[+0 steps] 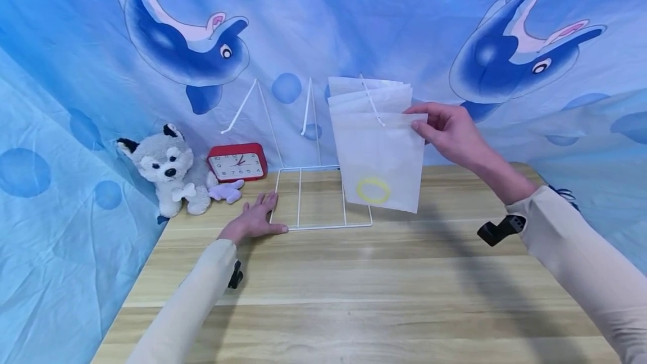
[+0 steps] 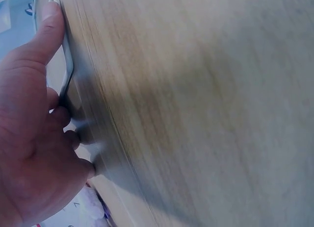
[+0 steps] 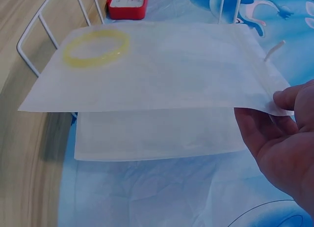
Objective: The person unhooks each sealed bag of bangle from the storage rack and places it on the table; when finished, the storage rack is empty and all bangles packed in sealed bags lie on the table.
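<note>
Left sleeve (image 1: 194,291) nearest; left hand (image 1: 255,219) spread against rack (image 1: 328,227). Right hand (image 1: 450,131) pinches bag (image 1: 376,153) at top right: judged light, creasable, best held there.

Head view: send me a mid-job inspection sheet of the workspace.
Surface: wood-grain table, shadowed in places.
Job's things: white wire rack; front pouch, showing a yellow ring, on its right prong; more pouches behind.
Clutter: plush dog, red clock, purple toy at left.
Hands: left hand rests on the rack's near-left corner; right hand pinches the front pouch's upper right corner.
Cables: none identifiable; dark strands by the right sleeve unclear.
Surroundings: blue dolphin-print curtain.
</note>
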The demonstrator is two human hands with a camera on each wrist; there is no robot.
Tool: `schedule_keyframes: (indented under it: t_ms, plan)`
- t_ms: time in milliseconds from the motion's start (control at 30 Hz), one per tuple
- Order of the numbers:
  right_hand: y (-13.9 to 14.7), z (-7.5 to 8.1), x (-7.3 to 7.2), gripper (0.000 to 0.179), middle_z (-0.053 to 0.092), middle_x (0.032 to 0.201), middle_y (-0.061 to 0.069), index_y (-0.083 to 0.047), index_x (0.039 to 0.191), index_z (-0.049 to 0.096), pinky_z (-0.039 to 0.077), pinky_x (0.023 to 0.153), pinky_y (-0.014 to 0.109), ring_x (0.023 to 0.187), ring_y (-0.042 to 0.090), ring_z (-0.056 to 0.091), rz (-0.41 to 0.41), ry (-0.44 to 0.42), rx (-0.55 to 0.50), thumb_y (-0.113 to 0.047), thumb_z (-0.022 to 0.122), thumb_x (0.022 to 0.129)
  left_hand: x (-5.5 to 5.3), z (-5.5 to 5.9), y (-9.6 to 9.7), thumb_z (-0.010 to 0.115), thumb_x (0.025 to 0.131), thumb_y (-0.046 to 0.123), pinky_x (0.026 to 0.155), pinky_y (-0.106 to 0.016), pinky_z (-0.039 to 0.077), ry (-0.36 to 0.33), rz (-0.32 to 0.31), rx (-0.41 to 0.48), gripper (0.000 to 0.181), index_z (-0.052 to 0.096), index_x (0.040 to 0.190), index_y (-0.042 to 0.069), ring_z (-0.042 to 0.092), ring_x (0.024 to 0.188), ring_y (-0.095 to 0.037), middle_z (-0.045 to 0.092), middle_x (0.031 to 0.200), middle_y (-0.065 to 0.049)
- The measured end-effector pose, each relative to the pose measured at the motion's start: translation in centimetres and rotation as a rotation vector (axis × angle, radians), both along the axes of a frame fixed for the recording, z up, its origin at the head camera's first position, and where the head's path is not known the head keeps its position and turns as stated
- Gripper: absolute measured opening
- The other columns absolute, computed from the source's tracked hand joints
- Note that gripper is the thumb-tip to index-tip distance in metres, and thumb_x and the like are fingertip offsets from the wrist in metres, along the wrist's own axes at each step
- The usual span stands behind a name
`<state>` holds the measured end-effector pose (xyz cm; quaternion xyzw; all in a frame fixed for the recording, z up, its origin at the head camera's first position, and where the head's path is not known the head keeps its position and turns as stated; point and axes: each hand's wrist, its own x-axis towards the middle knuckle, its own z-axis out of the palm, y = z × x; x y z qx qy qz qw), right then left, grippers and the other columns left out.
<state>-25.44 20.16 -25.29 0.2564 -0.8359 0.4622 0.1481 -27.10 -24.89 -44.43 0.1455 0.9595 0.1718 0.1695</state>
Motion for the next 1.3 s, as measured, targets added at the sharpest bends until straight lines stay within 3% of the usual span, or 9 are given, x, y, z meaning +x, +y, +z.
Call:
schedule_keyframes:
  t_ms: [233,600,733,967,1133,1300]
  plan:
    - [1.2,0.7,1.1,0.028,0.071,0.087,0.008,-0.001,0.127,0.067,0.052,0.062,0.022,0.067,0.016,0.061,0.036,-0.075,0.0,-0.006,0.061,0.1,-0.6,0.2,0.5,0.07,0.086,0.059,0.112,-0.068,-0.003,0.006,-0.016,0.002,0.11,0.012,0.159,-0.001,-0.002,0.149,-0.046,0.006,0.165,-0.021]
    - [3.4,2.1,2.5,0.028,0.072,0.088,0.006,0.002,0.125,0.066,0.054,0.064,0.022,0.069,0.016,0.064,0.117,-0.069,-0.043,-0.002,0.062,0.098,-1.5,0.3,1.3,0.068,0.087,0.06,0.112,-0.07,-0.002,0.048,-0.054,0.01,0.11,0.011,0.158,-0.002,-0.001,0.148,-0.047,0.008,0.164,-0.022]
    - [4.3,1.5,3.5,0.027,0.071,0.091,0.006,0.002,0.126,0.066,0.056,0.066,0.024,0.071,0.017,0.065,0.085,-0.124,-0.014,-0.005,0.062,0.099,-0.7,-0.5,1.1,0.069,0.087,0.06,0.111,-0.071,-0.001,0.066,-0.061,0.016,0.11,0.013,0.157,-0.004,0.001,0.147,-0.049,0.01,0.163,-0.024]
    - [7.1,-1.1,5.1,0.025,0.071,0.093,0.009,0.004,0.123,0.066,0.057,0.065,0.026,0.072,0.02,0.065,0.086,-0.168,0.009,-0.001,0.062,0.098,1.3,-2.0,0.5,0.071,0.083,0.061,0.11,-0.072,-0.001,0.019,-0.042,0.025,0.113,0.015,0.157,-0.003,0.002,0.147,-0.05,0.012,0.163,-0.025]
    - [9.9,-1.4,4.8,0.025,0.071,0.096,0.004,-0.001,0.123,0.068,0.056,0.066,0.023,0.074,0.017,0.064,0.038,-0.181,0.025,-0.003,0.062,0.099,1.1,-1.4,0.0,0.071,0.084,0.06,0.109,-0.072,-0.003,0.038,-0.025,0.042,0.112,0.015,0.157,-0.004,0.001,0.147,-0.05,0.012,0.163,-0.025]
    - [13.2,-1.1,4.8,0.028,0.071,0.096,0.002,-0.002,0.127,0.066,0.057,0.065,0.026,0.075,0.018,0.063,-0.08,-0.212,0.064,-0.006,0.062,0.1,0.6,-0.7,0.0,0.07,0.084,0.061,0.108,-0.074,-0.003,0.042,-0.029,0.041,0.113,0.014,0.157,-0.005,0.001,0.146,-0.051,0.012,0.162,-0.027]
